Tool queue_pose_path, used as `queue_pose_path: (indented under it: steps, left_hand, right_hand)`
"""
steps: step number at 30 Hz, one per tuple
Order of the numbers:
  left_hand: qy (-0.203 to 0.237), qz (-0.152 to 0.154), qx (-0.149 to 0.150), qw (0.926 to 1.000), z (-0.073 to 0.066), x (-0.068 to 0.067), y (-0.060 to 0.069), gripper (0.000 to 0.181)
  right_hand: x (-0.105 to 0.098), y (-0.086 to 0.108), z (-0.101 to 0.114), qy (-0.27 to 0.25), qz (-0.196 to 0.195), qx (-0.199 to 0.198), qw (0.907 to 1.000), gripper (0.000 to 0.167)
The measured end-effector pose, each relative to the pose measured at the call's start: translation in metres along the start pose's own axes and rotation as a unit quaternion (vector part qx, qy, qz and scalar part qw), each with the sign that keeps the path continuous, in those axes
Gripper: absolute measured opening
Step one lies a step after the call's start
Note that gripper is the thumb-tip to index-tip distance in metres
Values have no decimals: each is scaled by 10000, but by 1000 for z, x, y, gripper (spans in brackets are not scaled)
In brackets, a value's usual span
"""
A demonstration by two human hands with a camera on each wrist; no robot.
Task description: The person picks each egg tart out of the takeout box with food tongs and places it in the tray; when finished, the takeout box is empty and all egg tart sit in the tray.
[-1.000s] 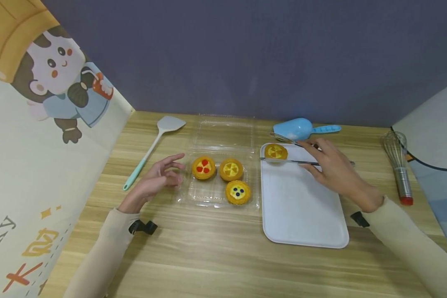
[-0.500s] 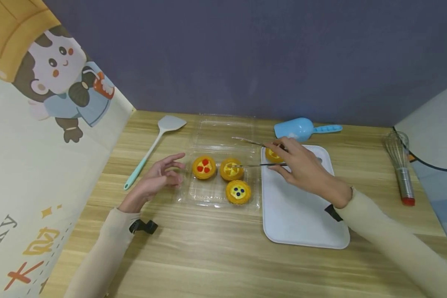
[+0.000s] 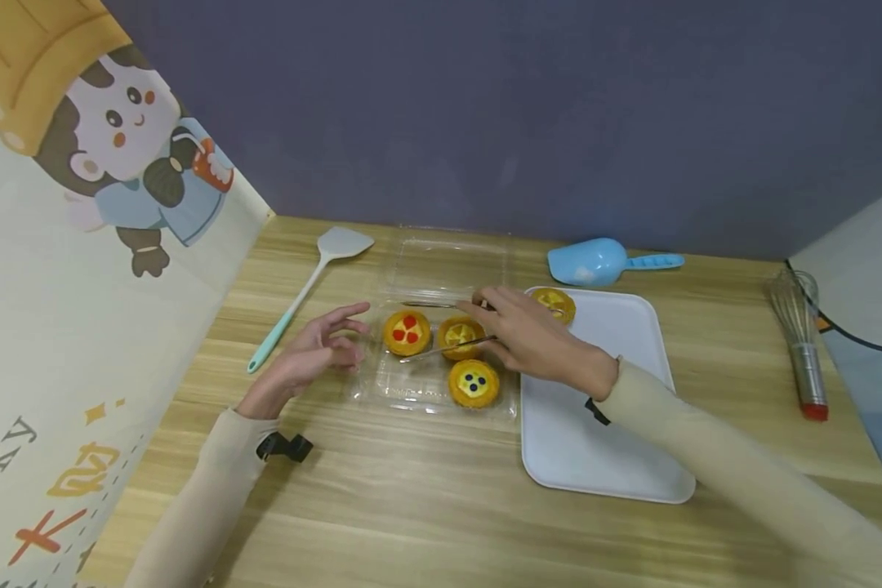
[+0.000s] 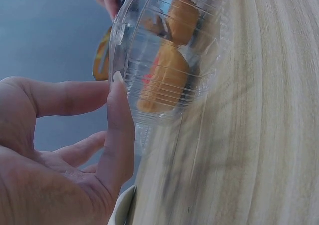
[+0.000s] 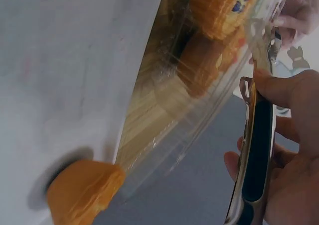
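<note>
Here, right hand [image 3: 525,339]: holds our tongs [image 5: 258,145], spread, pointing left.
Tart [image 3: 457,331]: just left, beneath the tongs; right hand nearer.
Left hand [image 3: 312,351]: by the box [image 3: 412,384]; grip, we cannot tell.

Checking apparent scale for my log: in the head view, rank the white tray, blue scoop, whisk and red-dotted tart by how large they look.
Largest to smallest:
1. White tray
2. Blue scoop and whisk: too alike to rank
3. Red-dotted tart
</note>
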State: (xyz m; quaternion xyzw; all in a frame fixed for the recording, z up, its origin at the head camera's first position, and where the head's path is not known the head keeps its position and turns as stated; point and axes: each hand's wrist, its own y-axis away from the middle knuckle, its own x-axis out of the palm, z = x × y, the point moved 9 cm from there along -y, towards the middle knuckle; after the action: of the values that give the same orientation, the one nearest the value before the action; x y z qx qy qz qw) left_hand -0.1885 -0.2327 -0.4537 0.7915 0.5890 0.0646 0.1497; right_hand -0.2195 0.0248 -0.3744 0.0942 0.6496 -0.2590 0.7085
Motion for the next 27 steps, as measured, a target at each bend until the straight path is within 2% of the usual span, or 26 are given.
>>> queue_pose_path:
  steps: [12,27]
  left_hand:
    - [57,-6,44,10000,-1,1,0,86]
    - [53,2,33,10000,0,1,-1,84]
  right_hand:
    - [22,-19,1,103,197,-44,9997,54]
    - [19,-12,12,24,18,-156,9999,49]
